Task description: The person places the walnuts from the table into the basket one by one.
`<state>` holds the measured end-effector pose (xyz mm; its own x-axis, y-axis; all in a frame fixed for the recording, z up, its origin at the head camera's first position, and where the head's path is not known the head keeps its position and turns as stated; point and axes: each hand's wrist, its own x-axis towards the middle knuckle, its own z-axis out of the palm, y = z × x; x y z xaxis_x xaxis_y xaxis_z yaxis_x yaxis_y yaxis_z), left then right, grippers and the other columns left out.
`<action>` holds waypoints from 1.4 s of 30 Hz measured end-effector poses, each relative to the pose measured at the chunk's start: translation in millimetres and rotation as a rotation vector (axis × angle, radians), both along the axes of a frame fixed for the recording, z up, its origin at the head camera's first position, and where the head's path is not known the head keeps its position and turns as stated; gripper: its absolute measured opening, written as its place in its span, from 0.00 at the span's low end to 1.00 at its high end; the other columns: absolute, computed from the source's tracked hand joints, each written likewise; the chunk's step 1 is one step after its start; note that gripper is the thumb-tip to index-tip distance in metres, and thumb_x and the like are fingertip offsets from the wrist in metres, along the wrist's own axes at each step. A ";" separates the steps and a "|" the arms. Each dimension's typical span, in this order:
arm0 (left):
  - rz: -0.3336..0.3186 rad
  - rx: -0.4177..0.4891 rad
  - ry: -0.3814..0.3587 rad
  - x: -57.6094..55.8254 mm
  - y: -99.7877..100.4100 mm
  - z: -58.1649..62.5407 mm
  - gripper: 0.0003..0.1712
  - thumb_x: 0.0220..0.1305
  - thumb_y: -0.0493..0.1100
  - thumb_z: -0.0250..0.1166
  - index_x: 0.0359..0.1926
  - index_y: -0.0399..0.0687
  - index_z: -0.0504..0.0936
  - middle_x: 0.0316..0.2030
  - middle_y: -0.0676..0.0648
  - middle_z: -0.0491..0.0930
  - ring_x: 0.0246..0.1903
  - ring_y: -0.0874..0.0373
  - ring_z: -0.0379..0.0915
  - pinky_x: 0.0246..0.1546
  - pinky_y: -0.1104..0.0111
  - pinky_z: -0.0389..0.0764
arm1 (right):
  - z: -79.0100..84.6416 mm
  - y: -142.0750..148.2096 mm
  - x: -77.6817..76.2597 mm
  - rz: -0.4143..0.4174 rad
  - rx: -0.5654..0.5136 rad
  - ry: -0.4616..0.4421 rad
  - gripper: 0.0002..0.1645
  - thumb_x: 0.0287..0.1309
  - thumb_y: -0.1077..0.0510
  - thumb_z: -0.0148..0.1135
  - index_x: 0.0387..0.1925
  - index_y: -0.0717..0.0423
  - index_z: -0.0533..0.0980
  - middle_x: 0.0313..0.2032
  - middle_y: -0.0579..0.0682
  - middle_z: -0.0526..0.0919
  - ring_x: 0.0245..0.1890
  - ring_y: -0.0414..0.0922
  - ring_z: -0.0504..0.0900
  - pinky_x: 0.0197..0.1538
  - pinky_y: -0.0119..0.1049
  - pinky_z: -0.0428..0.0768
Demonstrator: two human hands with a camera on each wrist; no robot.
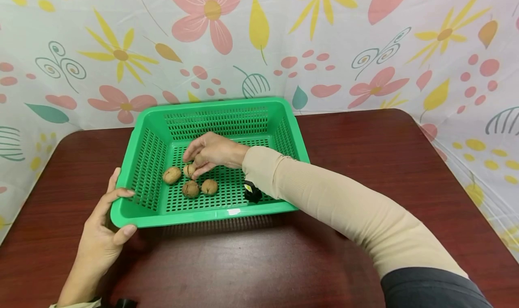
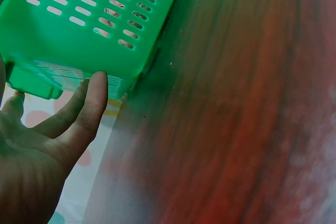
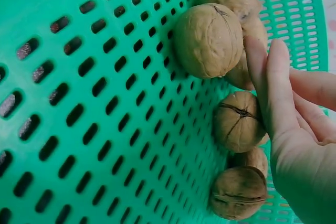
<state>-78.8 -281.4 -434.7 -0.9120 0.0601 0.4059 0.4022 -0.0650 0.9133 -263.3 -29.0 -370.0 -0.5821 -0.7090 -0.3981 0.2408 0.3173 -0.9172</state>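
A green plastic basket (image 1: 231,213) with slotted walls stands on the table. My left hand (image 1: 99,227) grips its near left corner, thumb at the front rim and fingers over the left rim. In the left wrist view, fingers (image 2: 94,100) of that hand lie against the basket's outside. Inside the basket, my right hand (image 1: 215,150) reaches down to the left part and pinches a walnut (image 1: 188,170), partly hidden by the fingers. Close around it lie more walnuts: one to the left (image 1: 172,175) and two nearer the front rim. The right wrist view shows several walnuts (image 3: 207,40) beside the fingertips (image 3: 257,59).
The dark red-brown wooden table (image 1: 243,263) extends around the basket. Behind it hangs a white cloth (image 1: 267,33) printed with flowers and leaves. A black device (image 1: 252,193) sits under my right wrist, over the basket floor. My right sleeve crosses the basket's right front corner.
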 end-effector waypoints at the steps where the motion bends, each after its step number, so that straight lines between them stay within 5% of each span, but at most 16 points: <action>1: 0.000 -0.001 -0.001 0.1 0.0 0.0 0.32 0.57 0.28 0.74 0.62 0.29 0.73 0.84 0.43 0.45 0.78 0.59 0.57 0.59 0.82 0.76 | 1.2 0.1 -0.3 0.003 -0.004 0.005 0.21 0.70 0.75 0.54 0.62 0.69 0.76 0.61 0.64 0.80 0.42 0.55 0.91 0.57 0.46 0.87; 11: -0.003 -0.010 -0.008 0.5 2.1 -0.5 0.32 0.58 0.30 0.75 0.63 0.30 0.73 0.84 0.42 0.45 0.78 0.59 0.57 0.59 0.82 0.76 | 44.7 22.7 6.9 0.002 -0.110 0.071 0.18 0.69 0.71 0.58 0.57 0.62 0.80 0.57 0.57 0.84 0.49 0.58 0.89 0.59 0.51 0.85; 18: -0.001 -0.017 0.003 -0.3 3.4 1.6 0.32 0.58 0.30 0.75 0.62 0.29 0.73 0.84 0.40 0.44 0.77 0.59 0.59 0.58 0.81 0.77 | 88.6 75.4 30.1 0.021 -0.190 0.194 0.17 0.66 0.66 0.63 0.56 0.60 0.82 0.56 0.55 0.86 0.48 0.62 0.89 0.55 0.54 0.87; 23: 0.004 -0.025 -0.002 -0.2 2.7 1.9 0.32 0.59 0.30 0.74 0.62 0.30 0.73 0.84 0.42 0.45 0.77 0.59 0.59 0.58 0.82 0.77 | 107.2 121.8 55.5 -0.032 -0.134 0.276 0.18 0.67 0.65 0.64 0.57 0.58 0.83 0.60 0.53 0.85 0.46 0.60 0.90 0.47 0.52 0.89; 32: 0.004 -0.017 -0.004 -0.4 1.8 2.2 0.31 0.59 0.30 0.75 0.62 0.30 0.73 0.84 0.41 0.44 0.78 0.60 0.58 0.60 0.81 0.76 | 95.2 203.7 101.2 -0.175 0.001 0.364 0.18 0.71 0.63 0.63 0.59 0.55 0.83 0.38 0.63 0.90 0.36 0.60 0.90 0.40 0.52 0.89; 42: 0.029 -0.016 -0.042 1.7 3.0 6.1 0.31 0.59 0.31 0.76 0.61 0.30 0.73 0.84 0.40 0.44 0.77 0.59 0.58 0.60 0.81 0.77 | 60.2 276.9 143.4 -0.284 0.032 0.486 0.21 0.72 0.69 0.59 0.63 0.58 0.79 0.34 0.58 0.90 0.31 0.51 0.89 0.32 0.45 0.87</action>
